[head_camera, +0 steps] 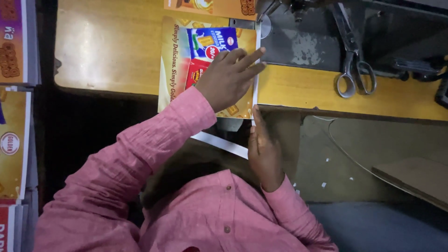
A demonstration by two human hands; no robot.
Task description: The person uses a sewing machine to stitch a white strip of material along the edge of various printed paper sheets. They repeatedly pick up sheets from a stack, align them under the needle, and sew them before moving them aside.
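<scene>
Fingers (242,60) of the left hand (228,79) lie spread and flat, pressing down on a printed yellow sheet (175,60) that rests on the wooden table (112,46); they grip nothing. Just below them, the right hand (263,151) stands edge-up with its fingers straight, fingertips touching the sheet's lower right corner where it hangs over the table edge. Off to the right of both hands, well apart, a pair of scissors (352,65) lies on the table. Stacked printed sheets (14,140) sit far to the left.

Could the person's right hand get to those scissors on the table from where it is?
Probably yes. The right hand is at the printed sheet's edge, and only bare yellow tabletop lies between it and the scissors.
</scene>
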